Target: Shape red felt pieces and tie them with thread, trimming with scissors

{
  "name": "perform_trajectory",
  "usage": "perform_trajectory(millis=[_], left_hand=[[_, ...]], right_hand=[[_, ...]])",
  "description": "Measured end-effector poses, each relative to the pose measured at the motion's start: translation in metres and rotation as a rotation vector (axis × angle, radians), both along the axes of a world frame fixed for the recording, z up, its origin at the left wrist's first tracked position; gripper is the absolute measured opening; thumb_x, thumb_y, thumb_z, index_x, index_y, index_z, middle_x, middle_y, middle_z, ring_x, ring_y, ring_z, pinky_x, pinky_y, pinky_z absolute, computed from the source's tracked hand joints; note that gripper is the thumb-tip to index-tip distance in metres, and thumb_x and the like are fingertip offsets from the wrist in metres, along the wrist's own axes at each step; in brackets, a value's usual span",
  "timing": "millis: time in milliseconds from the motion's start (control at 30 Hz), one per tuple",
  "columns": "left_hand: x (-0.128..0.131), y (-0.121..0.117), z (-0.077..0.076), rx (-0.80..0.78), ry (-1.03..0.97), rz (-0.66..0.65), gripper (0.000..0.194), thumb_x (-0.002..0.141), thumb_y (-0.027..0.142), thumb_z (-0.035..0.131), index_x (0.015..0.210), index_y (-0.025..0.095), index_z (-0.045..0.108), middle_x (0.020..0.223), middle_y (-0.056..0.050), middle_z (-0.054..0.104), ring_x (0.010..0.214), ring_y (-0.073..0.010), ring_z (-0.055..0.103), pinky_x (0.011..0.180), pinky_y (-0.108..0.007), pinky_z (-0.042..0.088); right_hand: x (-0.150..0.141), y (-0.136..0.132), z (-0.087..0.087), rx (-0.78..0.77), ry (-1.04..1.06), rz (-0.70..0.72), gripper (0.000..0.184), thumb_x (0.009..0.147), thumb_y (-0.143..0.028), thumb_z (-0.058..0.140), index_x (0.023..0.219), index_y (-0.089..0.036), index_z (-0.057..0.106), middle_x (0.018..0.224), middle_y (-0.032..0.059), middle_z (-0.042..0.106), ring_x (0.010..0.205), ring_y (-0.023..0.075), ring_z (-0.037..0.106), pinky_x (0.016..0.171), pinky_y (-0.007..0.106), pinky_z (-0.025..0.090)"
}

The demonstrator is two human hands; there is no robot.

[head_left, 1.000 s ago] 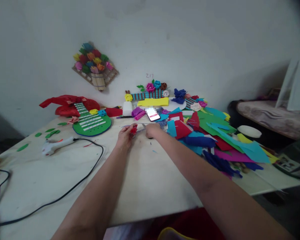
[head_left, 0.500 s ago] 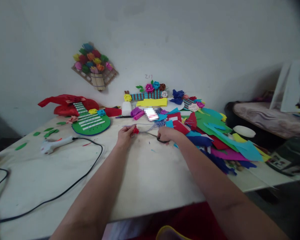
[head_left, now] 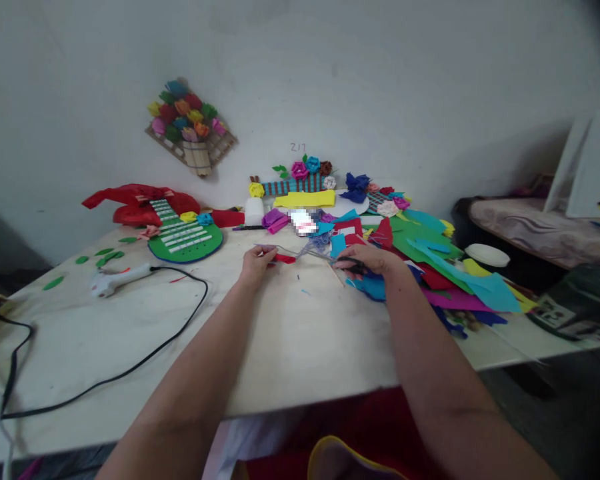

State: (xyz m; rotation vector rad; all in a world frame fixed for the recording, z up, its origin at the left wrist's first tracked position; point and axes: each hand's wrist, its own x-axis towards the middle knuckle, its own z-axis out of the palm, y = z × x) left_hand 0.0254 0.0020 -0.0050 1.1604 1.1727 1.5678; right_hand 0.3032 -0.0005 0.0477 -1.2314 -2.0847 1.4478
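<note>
My left hand point(head_left: 258, 265), near the middle of the table, is closed with its fingertips pinching a small red piece point(head_left: 285, 259), which looks like crepe paper and points to the right. A thin grey-blue strand runs from beside these fingers toward a loose tangle of thread point(head_left: 321, 244). Across from it, my right hand point(head_left: 367, 257) is closed around the dark handles of a pair of scissors point(head_left: 353, 264). Their blades point left toward the thread and the red piece; whether they touch either one, I cannot make out.
A white glue gun point(head_left: 120, 279) with a black cord lies left, near green paper leaves point(head_left: 111, 257) and a green guitar-shaped craft point(head_left: 185, 241). Coloured sheets point(head_left: 460, 280) pile up right. Yellow folded paper point(head_left: 305, 199) and a black pen point(head_left: 247, 228) lie at the back.
My right hand has moved right with the scissors. The red piece, bunched at my left fingertips before, now extends flatter to the right. The view has shifted slightly.
</note>
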Motion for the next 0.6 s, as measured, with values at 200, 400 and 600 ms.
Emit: perform_trajectory(millis=[200, 400, 600], left_hand=[[-0.002, 0.007, -0.007, -0.037, 0.09, 0.083, 0.029, 0.053, 0.035, 0.074, 0.062, 0.013, 0.057, 0.052, 0.001, 0.056, 0.046, -0.0088, 0.049, 0.05, -0.023, 0.041], [0.012, 0.012, -0.008, -0.014, 0.062, 0.022, 0.03, 0.052, 0.035, 0.075, 0.064, 0.013, 0.058, 0.054, 0.0, 0.057, 0.049, -0.01, 0.053, 0.055, -0.025, 0.046], [0.029, 0.005, -0.003, -0.011, -0.037, -0.094, 0.037, 0.046, 0.038, 0.077, 0.065, 0.012, 0.06, 0.055, 0.0, 0.059, 0.053, -0.0112, 0.055, 0.058, -0.027, 0.048]], right_hand=[[-0.016, 0.0, -0.005, 0.045, 0.316, -0.099, 0.027, 0.071, -0.037, 0.06, 0.077, -0.011, 0.058, 0.054, 0.002, 0.06, 0.037, 0.007, 0.048, 0.034, 0.018, 0.031], [-0.076, 0.001, -0.014, 0.115, 0.349, -0.393, 0.02, 0.068, -0.027, 0.065, 0.082, -0.015, 0.057, 0.06, 0.0028, 0.064, 0.042, 0.0092, 0.055, 0.032, 0.016, 0.027], [-0.107, -0.006, -0.023, 0.113, 0.291, -0.509, 0.027, 0.061, -0.021, 0.072, 0.084, -0.015, 0.058, 0.052, -0.0033, 0.058, 0.041, 0.0082, 0.052, 0.033, 0.016, 0.029]])
